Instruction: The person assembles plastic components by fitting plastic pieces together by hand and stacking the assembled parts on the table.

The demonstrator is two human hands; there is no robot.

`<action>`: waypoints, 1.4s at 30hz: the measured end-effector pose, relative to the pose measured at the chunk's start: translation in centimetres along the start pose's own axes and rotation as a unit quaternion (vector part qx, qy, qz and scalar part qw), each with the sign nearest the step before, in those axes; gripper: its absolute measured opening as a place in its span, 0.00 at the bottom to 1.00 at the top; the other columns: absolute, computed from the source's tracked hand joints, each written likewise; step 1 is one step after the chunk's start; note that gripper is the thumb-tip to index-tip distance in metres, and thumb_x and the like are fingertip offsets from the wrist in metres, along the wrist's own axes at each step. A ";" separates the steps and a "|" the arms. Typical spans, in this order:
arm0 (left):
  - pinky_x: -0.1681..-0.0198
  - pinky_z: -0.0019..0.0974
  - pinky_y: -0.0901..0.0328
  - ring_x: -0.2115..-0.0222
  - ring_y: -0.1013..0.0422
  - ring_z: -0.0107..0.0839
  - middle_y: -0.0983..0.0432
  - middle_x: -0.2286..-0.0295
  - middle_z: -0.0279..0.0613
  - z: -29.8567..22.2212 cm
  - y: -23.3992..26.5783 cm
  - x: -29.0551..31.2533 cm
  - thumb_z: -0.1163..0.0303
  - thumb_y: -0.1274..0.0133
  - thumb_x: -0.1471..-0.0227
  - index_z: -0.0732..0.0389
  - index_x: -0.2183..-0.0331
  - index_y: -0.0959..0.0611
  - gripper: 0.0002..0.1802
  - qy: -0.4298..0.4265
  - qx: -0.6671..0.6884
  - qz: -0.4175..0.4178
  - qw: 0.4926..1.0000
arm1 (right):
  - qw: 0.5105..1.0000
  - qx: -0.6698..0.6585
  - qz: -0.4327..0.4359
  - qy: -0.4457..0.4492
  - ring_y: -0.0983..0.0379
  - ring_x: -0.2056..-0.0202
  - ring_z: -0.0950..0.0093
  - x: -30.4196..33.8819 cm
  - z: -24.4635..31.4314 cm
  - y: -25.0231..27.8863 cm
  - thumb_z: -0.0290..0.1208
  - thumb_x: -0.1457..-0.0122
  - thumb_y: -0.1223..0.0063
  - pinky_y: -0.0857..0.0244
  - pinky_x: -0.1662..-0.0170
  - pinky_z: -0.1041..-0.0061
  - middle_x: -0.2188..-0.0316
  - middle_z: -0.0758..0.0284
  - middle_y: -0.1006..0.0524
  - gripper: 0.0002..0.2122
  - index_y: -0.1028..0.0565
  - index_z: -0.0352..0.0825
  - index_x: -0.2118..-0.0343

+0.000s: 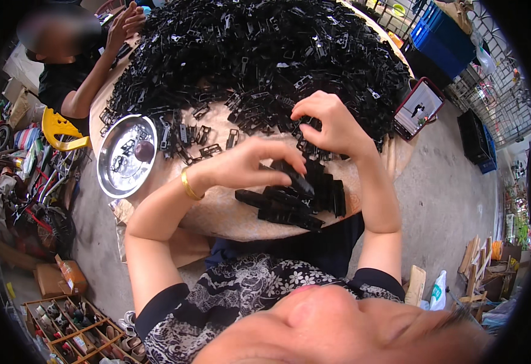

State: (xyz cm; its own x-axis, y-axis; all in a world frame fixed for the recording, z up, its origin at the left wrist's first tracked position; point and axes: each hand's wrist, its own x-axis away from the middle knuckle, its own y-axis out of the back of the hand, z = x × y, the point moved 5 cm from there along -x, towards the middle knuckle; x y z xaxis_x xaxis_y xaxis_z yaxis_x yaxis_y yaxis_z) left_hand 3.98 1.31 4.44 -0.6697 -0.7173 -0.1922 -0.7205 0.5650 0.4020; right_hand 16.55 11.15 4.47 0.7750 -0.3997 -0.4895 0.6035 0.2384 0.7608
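While L hand (256,162) grips 1 black strip (300,181) over stacked strips (285,206) on tabletop (217,212), align ends w/ stack; R hand (333,124) curls nr black clips (253,109), can't tell if loaded.

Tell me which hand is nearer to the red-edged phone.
Right. The right hand is to the left of the phone; the left hand is farther left and closer to the person's body.

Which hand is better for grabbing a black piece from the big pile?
Probably the right hand: it's by the near edge of the big pile, while the left hand is at the black stacks.
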 end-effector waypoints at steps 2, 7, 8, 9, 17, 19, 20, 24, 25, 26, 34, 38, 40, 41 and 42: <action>0.50 0.39 0.37 0.53 0.31 0.39 0.25 0.60 0.47 -0.2 -1.0 0.1 0.77 0.43 0.55 0.62 0.64 0.19 0.12 0.008 -0.022 0.029 0.999 | 0.997 0.078 0.024 -0.017 0.29 0.62 0.69 0.4 0.8 -0.1 0.22 0.61 0.46 0.40 0.54 0.69 0.68 0.67 0.23 0.10 0.24 0.35 0.71; 0.52 0.40 0.36 0.55 0.31 0.40 0.25 0.60 0.46 0.3 -1.4 -0.1 0.74 0.44 0.53 0.63 0.64 0.20 0.11 -0.054 -0.044 0.056 0.996 | 0.988 0.142 0.050 -0.030 0.30 0.62 0.71 0.9 0.1 -0.8 0.26 0.60 0.43 0.43 0.52 0.69 0.69 0.69 0.24 0.10 0.23 0.37 0.70; 0.52 0.39 0.36 0.55 0.30 0.39 0.25 0.61 0.45 0.5 -1.0 0.0 0.72 0.45 0.51 0.63 0.63 0.20 0.11 -0.068 -0.031 0.041 0.996 | 0.987 0.142 0.058 -0.037 0.30 0.62 0.71 0.8 -0.1 -0.9 0.27 0.59 0.42 0.43 0.52 0.70 0.70 0.69 0.24 0.10 0.23 0.37 0.70; 0.52 0.38 0.36 0.56 0.30 0.38 0.24 0.62 0.44 0.7 -0.7 0.1 0.71 0.46 0.50 0.64 0.63 0.20 0.11 -0.081 -0.017 0.026 0.996 | 0.988 0.142 0.058 -0.037 0.30 0.62 0.71 0.8 -0.1 -0.8 0.27 0.59 0.42 0.43 0.52 0.70 0.70 0.69 0.24 0.10 0.23 0.37 0.70; 0.45 0.42 0.43 0.45 0.43 0.44 0.31 0.52 0.43 3.1 2.6 -0.5 0.73 0.47 0.52 0.62 0.58 0.22 0.15 -0.035 -0.313 -0.203 0.927 | 0.966 -0.079 -0.188 -0.157 0.28 0.78 0.76 0.2 -1.6 1.5 0.27 0.48 0.48 0.35 0.73 0.79 0.77 0.63 0.24 0.07 0.24 0.30 0.69; 0.43 0.43 0.45 0.44 0.45 0.44 0.34 0.49 0.42 3.5 2.5 -1.1 0.71 0.47 0.52 0.61 0.58 0.22 0.16 -0.024 -0.394 -0.194 0.898 | 0.960 -0.087 -0.201 -0.174 0.28 0.78 0.76 0.3 -1.8 1.4 0.27 0.48 0.49 0.35 0.73 0.79 0.78 0.63 0.24 0.07 0.24 0.30 0.69; 0.42 0.45 0.48 0.42 0.48 0.44 0.37 0.47 0.42 3.7 2.4 -1.4 0.69 0.46 0.52 0.60 0.57 0.23 0.18 -0.015 -0.472 -0.183 0.862 | 0.957 -0.093 -0.208 -0.180 0.28 0.78 0.76 0.3 -1.9 1.1 0.27 0.47 0.49 0.35 0.73 0.79 0.78 0.63 0.24 0.07 0.24 0.30 0.69; 0.40 0.52 0.54 0.41 0.51 0.43 0.39 0.46 0.40 5.8 2.8 -1.3 0.64 0.45 0.54 0.57 0.58 0.22 0.19 0.068 -0.536 -0.159 0.826 | 0.957 -0.084 -0.205 -0.186 0.27 0.80 0.76 0.5 -2.1 0.7 0.27 0.47 0.48 0.35 0.74 0.80 0.79 0.63 0.23 0.06 0.24 0.31 0.69; 0.41 0.52 0.53 0.42 0.50 0.43 0.38 0.47 0.39 5.8 3.0 -1.0 0.66 0.44 0.55 0.56 0.59 0.21 0.18 0.083 -0.552 -0.174 0.811 | 0.960 -0.053 -0.215 -0.171 0.28 0.81 0.75 0.5 -2.1 0.8 0.27 0.48 0.47 0.35 0.75 0.79 0.80 0.63 0.24 0.06 0.24 0.32 0.69; 0.41 0.52 0.53 0.42 0.50 0.43 0.38 0.47 0.39 5.8 3.1 -0.8 0.66 0.44 0.55 0.56 0.59 0.21 0.18 0.083 -0.554 -0.174 0.810 | 0.960 -0.054 -0.217 -0.170 0.28 0.81 0.75 0.5 -2.1 0.9 0.27 0.48 0.47 0.35 0.75 0.79 0.80 0.63 0.24 0.06 0.24 0.32 0.69; 0.42 0.53 0.52 0.44 0.46 0.47 0.33 0.50 0.41 6.1 4.7 0.4 0.66 0.43 0.58 0.57 0.63 0.20 0.16 0.125 -0.543 -0.238 0.795 | 0.950 0.007 -0.267 -0.160 0.27 0.77 0.74 0.7 -2.2 2.4 0.24 0.49 0.46 0.34 0.72 0.79 0.75 0.65 0.24 0.04 0.24 0.33 0.70; 0.44 0.50 0.47 0.46 0.43 0.48 0.29 0.55 0.42 5.6 5.2 0.7 0.65 0.42 0.56 0.59 0.68 0.19 0.12 0.114 -0.480 -0.270 0.827 | 0.946 0.054 -0.287 -0.143 0.27 0.76 0.77 0.7 -2.7 2.6 0.21 0.50 0.46 0.34 0.72 0.82 0.73 0.65 0.24 0.06 0.24 0.32 0.67; 0.46 0.48 0.44 0.48 0.41 0.48 0.28 0.57 0.42 4.7 5.1 0.1 0.66 0.42 0.56 0.59 0.69 0.19 0.10 0.071 -0.488 -0.279 0.824 | 0.942 0.048 -0.301 -0.143 0.27 0.76 0.75 0.7 -3.1 2.6 0.21 0.50 0.46 0.34 0.72 0.79 0.73 0.65 0.24 0.06 0.24 0.33 0.68; 0.48 0.46 0.41 0.50 0.39 0.47 0.27 0.59 0.42 4.2 5.0 -0.4 0.68 0.41 0.56 0.60 0.70 0.19 0.09 0.029 -0.495 -0.287 0.819 | 0.938 0.040 -0.314 -0.141 0.27 0.75 0.72 0.7 -3.3 2.6 0.21 0.51 0.47 0.33 0.71 0.77 0.73 0.65 0.24 0.07 0.24 0.34 0.68; 0.50 0.42 0.38 0.52 0.36 0.45 0.27 0.60 0.42 4.1 4.7 -1.2 0.71 0.42 0.57 0.61 0.69 0.19 0.09 -0.017 -0.501 -0.275 0.821 | 0.937 0.041 -0.315 -0.141 0.27 0.75 0.72 0.6 -3.6 2.6 0.21 0.51 0.47 0.33 0.71 0.77 0.73 0.65 0.24 0.07 0.24 0.34 0.68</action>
State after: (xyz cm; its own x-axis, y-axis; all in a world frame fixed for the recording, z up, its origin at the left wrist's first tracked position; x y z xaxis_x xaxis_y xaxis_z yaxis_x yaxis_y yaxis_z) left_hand 0.67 6.52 2.90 -0.3106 -0.7298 -0.6090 -0.4180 -0.4706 0.7771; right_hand 19.27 14.66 4.59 0.1812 -0.6589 -0.7301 0.8995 -0.1891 0.3939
